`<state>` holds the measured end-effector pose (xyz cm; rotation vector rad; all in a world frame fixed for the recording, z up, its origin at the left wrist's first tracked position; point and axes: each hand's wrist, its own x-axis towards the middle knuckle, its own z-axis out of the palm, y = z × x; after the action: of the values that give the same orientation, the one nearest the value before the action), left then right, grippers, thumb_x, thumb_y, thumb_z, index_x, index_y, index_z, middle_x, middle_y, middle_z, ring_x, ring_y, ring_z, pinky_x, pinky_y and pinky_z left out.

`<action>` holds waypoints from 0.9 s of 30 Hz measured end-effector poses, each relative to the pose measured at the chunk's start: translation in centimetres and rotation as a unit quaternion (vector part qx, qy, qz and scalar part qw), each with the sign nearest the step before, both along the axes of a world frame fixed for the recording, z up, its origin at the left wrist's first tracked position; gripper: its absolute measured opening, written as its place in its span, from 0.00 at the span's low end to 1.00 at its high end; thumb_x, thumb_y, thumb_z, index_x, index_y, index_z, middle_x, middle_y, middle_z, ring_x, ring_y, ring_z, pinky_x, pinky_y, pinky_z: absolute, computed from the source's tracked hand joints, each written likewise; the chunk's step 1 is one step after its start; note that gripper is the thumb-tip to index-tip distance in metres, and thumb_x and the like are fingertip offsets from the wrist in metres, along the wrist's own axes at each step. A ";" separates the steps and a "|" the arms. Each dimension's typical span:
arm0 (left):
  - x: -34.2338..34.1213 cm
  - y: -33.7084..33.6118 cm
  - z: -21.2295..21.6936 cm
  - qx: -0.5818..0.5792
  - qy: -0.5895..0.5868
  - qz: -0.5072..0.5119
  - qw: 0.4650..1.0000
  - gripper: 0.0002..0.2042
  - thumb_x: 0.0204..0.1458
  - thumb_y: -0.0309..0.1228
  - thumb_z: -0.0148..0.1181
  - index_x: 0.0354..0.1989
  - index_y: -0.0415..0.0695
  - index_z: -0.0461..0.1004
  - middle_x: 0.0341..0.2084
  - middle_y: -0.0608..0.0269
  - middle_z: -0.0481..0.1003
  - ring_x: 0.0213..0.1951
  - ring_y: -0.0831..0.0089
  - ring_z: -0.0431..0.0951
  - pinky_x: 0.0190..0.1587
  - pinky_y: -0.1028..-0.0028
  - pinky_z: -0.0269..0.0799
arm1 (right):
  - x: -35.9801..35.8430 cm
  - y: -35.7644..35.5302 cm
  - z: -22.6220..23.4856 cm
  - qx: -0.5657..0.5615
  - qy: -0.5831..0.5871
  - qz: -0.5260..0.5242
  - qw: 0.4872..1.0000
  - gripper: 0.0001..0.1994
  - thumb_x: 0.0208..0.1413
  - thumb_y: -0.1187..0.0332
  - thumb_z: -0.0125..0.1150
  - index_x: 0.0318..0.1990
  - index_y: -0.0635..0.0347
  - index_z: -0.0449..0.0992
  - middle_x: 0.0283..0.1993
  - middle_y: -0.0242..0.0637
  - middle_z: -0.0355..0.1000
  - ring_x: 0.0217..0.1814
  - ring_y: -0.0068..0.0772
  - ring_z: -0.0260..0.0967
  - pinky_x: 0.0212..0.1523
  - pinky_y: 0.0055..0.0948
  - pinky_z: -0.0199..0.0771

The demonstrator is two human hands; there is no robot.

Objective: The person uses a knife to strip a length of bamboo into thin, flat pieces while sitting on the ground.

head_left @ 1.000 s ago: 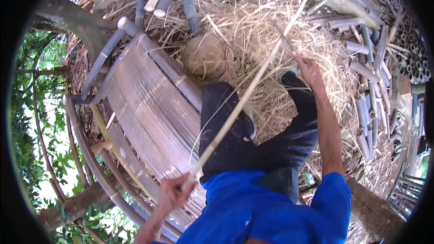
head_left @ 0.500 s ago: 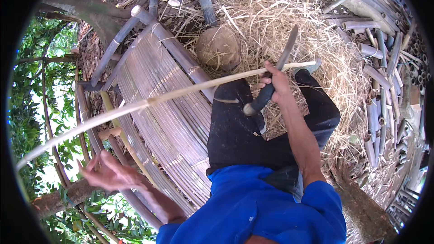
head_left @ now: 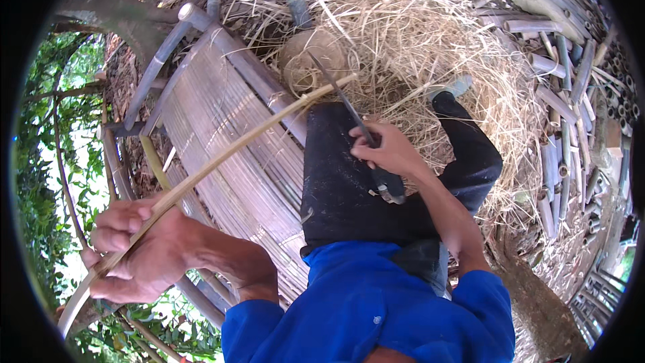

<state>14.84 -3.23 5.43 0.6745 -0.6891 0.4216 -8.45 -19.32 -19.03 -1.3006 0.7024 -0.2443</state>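
A long, pale bamboo strip point(head_left: 225, 151) slants across the view from lower left to upper middle. My left hand point(head_left: 151, 245) is closed around its near end, and a short piece sticks out beyond the fist at the lower left. My right hand point(head_left: 384, 148) grips the dark handle of a knife point(head_left: 340, 94) above my lap. The knife's long, narrow blade points up and to the left, crossing the strip near its far end. That far end hangs above my knee, close to a round wooden block point(head_left: 312, 64).
At the left stands a bamboo slat bench point(head_left: 228, 114) with a pole frame. Pale shavings point(head_left: 410, 33) cover the ground ahead. Cut bamboo poles point(head_left: 557, 107) lie heaped at the right, and a tree trunk point(head_left: 537, 296) rises at the lower right.
My left hand, open beforehand, has taken hold of the strip's near end. The right hand has let go of the strip and moved left and nearer, with the blade tilting leftward.
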 end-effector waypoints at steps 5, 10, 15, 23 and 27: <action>0.5 1.9 2.2 0.011 -0.080 -0.026 0.996 0.18 0.57 0.49 0.50 0.27 0.46 0.67 0.12 0.70 0.55 0.15 0.75 0.55 0.15 0.75 0.52 | -5.2 -0.4 -2.1 0.140 0.100 -0.058 0.983 0.17 0.61 0.65 0.64 0.53 0.67 0.75 0.30 0.33 0.74 0.25 0.21 0.72 0.23 0.25 0.73; 0.2 2.0 3.1 0.047 -0.115 -0.096 0.988 0.19 0.57 0.50 0.50 0.26 0.47 0.67 0.12 0.70 0.56 0.16 0.75 0.57 0.16 0.73 0.54 | -8.7 0.2 -7.0 -0.126 0.204 -0.029 0.970 0.11 0.58 0.64 0.65 0.35 0.63 0.75 0.26 0.35 0.73 0.21 0.23 0.71 0.23 0.27 0.71; 0.8 -0.4 1.4 0.076 -0.191 -0.108 0.973 0.29 0.62 0.61 0.47 0.29 0.43 0.71 0.13 0.68 0.58 0.17 0.73 0.59 0.18 0.72 0.58 | -8.4 -0.1 -4.4 0.056 0.156 -0.078 0.983 0.16 0.54 0.67 0.66 0.48 0.63 0.73 0.28 0.39 0.73 0.26 0.26 0.73 0.31 0.30 0.74; -0.8 -7.0 -4.5 0.097 -0.161 -0.074 0.980 0.35 0.63 0.67 0.32 0.25 0.44 0.66 0.11 0.62 0.60 0.15 0.67 0.64 0.14 0.68 0.63 | -7.4 -1.2 -3.2 -0.217 0.191 -0.021 0.957 0.31 0.58 0.71 0.62 0.70 0.61 0.61 0.39 0.49 0.77 0.40 0.46 0.77 0.46 0.41 0.76; -1.4 -8.5 -6.9 0.161 -0.169 -0.093 0.968 0.33 0.62 0.69 0.29 0.27 0.48 0.60 0.15 0.63 0.60 0.18 0.70 0.63 0.20 0.72 0.65 | -3.0 -2.9 0.4 -0.316 0.079 -0.055 0.944 0.31 0.59 0.66 0.65 0.68 0.59 0.63 0.46 0.56 0.77 0.45 0.54 0.79 0.46 0.43 0.78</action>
<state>13.48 -11.77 -1.43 0.8446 -1.1525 0.2541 -11.49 -22.20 -18.64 -1.9106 0.8733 -0.4883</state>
